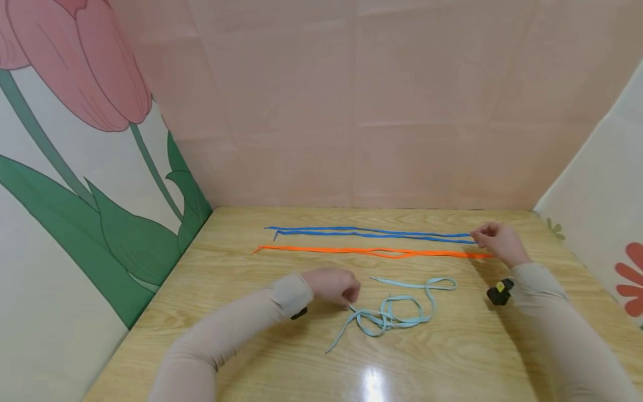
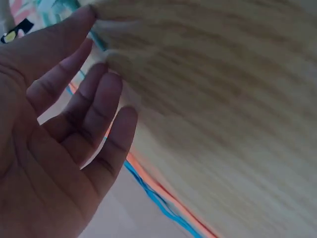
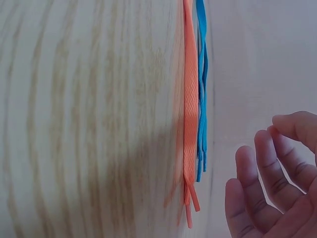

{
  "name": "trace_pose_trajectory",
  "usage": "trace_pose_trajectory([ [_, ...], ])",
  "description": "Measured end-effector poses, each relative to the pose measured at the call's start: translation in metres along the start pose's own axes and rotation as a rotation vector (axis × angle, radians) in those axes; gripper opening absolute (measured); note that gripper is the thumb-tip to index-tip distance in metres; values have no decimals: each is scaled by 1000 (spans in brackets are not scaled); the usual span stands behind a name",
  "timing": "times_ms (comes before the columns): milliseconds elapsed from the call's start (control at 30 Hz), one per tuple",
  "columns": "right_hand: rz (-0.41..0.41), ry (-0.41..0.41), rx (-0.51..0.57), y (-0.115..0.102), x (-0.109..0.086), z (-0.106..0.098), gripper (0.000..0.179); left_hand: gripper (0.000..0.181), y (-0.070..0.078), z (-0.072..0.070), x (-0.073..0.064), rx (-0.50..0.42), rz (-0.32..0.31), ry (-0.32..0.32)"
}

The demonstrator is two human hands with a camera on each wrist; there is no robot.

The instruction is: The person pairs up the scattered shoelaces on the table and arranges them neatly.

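Observation:
Two blue shoelaces (image 1: 321, 230) lie stretched side by side across the table's far part. My right hand (image 1: 502, 243) is at their right ends in the head view. In the right wrist view its thumb and index fingertip meet with no lace between them, and the blue tips lie apart from the fingers. Nearer than the blue pair lie orange shoelaces (image 1: 311, 249), stretched parallel to it. A light blue shoelace (image 1: 422, 320) lies in loose loops nearer the front. My left hand (image 1: 334, 286) is at its left side, thumb and fingers apart and loosely bent in the left wrist view.
The wooden table (image 1: 241, 357) meets a pink backdrop (image 1: 351, 139) at its far edge. A tulip-printed panel (image 1: 55, 268) stands on the left and a flower-printed panel (image 1: 598, 195) on the right. A black wrist device (image 1: 499, 293) shows under the right sleeve.

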State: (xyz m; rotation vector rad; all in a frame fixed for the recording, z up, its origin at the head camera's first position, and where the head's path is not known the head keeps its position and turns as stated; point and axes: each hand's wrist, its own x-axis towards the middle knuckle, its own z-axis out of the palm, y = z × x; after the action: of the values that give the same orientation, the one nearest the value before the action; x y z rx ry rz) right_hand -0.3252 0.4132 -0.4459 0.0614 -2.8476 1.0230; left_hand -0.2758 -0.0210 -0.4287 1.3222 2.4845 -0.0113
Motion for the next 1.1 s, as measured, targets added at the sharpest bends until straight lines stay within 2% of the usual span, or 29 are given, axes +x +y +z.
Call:
trace_pose_trajectory([
  [67,-1,-2,7,-1,-1,0,45,13,0,3,-1,26,4,-15],
  [167,0,-5,14,0,-1,0,44,14,-1,3,-5,25,14,2],
  [333,10,1,11,0,0,1,47,11,-4,-9,-14,-96,12,94],
  [400,15,0,10,0,-1,1,47,11,-4,-11,-15,-123,9,103],
  [500,24,-5,5,0,-2,2,47,15,0,-9,-16,-133,-15,55],
  [667,29,-11,9,-1,-2,4,45,33,18,7,-14,-70,-78,-72],
  [833,21,-18,17,-1,0,6,46,27,30,13,-12,-20,-43,-121],
  [967,6,-20,22,-4,2,6,48,22,31,1,-16,-66,-9,-118],
  [1033,7,-25,16,-6,2,6,49,20,28,-10,-21,-142,13,-102],
  [1100,9,-38,17,-10,3,6,51,16,22,-24,-27,-238,42,-52],
])
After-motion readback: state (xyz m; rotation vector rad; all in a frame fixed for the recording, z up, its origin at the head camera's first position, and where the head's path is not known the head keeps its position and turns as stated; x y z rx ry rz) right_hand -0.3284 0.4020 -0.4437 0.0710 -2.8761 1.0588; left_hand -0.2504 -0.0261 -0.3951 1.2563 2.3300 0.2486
